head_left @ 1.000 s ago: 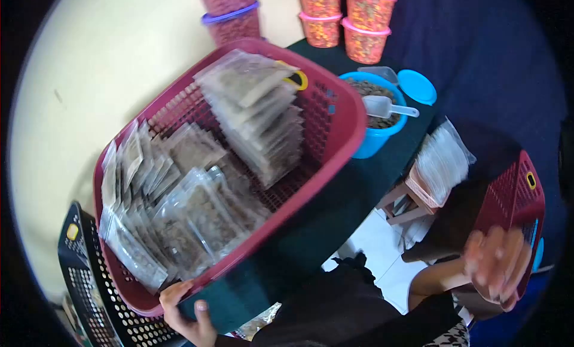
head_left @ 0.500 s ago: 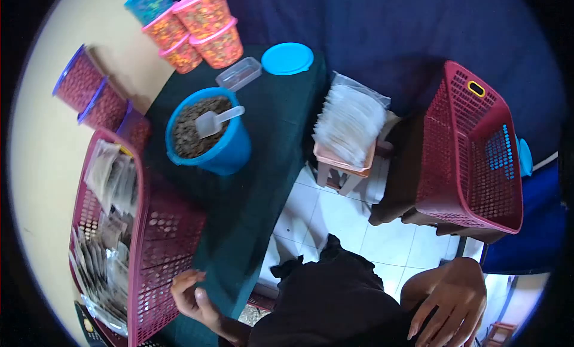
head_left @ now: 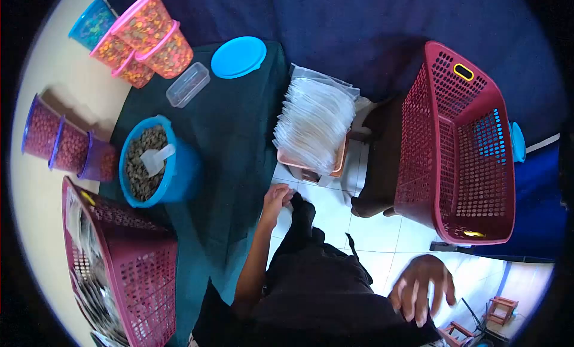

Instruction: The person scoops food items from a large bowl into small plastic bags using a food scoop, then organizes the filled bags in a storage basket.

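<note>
My left hand (head_left: 278, 203) is over the floor beside the green table edge, just below the stack of clear plastic bags (head_left: 315, 123) on a small stool. Its fingers are curled together, and whether anything is in them is too small to tell. At the lower right, my right hand (head_left: 423, 285) hangs over the white floor near my lap, fingers spread and holding nothing. On the green table (head_left: 233, 132) a blue bucket (head_left: 182, 173) of brown contents has a clear scoop (head_left: 156, 160) lying in it.
An open maroon basket (head_left: 415, 161) stands at the right. Another maroon basket (head_left: 143, 275) with filled packets is at the lower left. Colourful tubs (head_left: 170, 57), purple-rimmed tubs (head_left: 72, 147), a clear tray (head_left: 188, 85) and a blue lid (head_left: 238, 57) are at the upper left.
The view has shifted, with table items now further left. My left hand has moved from beside the left basket toward the bag stack, its fingers closing. My right hand has shifted left, fingers still apart.
</note>
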{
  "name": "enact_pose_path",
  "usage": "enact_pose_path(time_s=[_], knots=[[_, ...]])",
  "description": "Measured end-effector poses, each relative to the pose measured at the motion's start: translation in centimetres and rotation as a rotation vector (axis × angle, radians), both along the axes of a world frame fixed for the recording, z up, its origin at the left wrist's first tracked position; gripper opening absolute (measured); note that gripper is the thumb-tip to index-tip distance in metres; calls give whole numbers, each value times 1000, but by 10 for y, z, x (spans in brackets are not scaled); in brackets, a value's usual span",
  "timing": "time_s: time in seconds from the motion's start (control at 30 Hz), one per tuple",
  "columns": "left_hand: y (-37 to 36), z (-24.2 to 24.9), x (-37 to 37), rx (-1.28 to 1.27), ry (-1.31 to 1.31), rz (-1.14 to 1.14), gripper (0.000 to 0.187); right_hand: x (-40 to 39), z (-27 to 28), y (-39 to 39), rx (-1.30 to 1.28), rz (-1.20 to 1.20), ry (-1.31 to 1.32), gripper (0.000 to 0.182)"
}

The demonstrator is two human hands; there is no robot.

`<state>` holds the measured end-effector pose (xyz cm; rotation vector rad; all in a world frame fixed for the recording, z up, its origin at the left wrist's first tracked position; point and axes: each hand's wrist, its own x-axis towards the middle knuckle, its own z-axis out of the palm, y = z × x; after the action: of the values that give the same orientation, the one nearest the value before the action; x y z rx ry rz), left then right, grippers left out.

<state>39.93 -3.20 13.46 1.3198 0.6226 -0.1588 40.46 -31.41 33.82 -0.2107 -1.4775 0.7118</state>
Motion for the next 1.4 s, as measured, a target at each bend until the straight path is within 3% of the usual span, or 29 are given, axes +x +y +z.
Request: enact_pose_path(time_s=[0.03,0.1,0.2,0.3,0.37,0.43,0.5,0.57,0.6,0.67,0.73,0.8,0.87,0.9,1.0,1.3,1.4], knots=[[-1,-15,13,-6,5,-9,24,11,-16,7,46,22,52,46],[-2,-40,40,-94,168,74,28,14,-70,21,-12,-172,684,53],[3,-77,76,-100,238,55,26,54,-120,49,-266,-310,1084,57],[15,-106,102,-127,273,97,24,95,-149,84,-579,-330,1164,48],[24,-115,114,-208,275,56,30,112,-177,106,-1008,-504,1207,32],[30,-117,121,-222,259,59,25,124,-202,133,-1360,-674,1101,24],[30,-109,129,-236,246,54,20,134,-222,157,-1486,-714,980,22],[27,-94,133,-157,251,39,12,139,-232,178,-1508,-1057,403,22],[28,-102,135,-106,193,-22,11,142,-235,185,-1511,-1050,404,22],[27,-92,138,-94,185,-29,10,148,-241,197,-1520,-1576,-461,23],[24,-73,141,-76,178,-7,11,152,-248,202,-1544,-1519,-517,21],[32,-85,140,-68,228,-84,14,156,-256,202,-1564,-1465,-581,20],[38,-91,136,-166,294,-167,33,163,-258,195,-1547,-1414,-609,15],[40,-91,135,-170,293,-153,33,166,-257,191,-1541,-1402,-621,15],[46,-81,130,-172,267,-174,42,176,-256,183,-1536,-1421,-461,10],[48,-50,89,-126,185,139,37,216,-242,149,-1343,-1439,-363,3],[36,-29,73,-162,107,229,37,241,-247,132,-1282,-1402,-171,4]])
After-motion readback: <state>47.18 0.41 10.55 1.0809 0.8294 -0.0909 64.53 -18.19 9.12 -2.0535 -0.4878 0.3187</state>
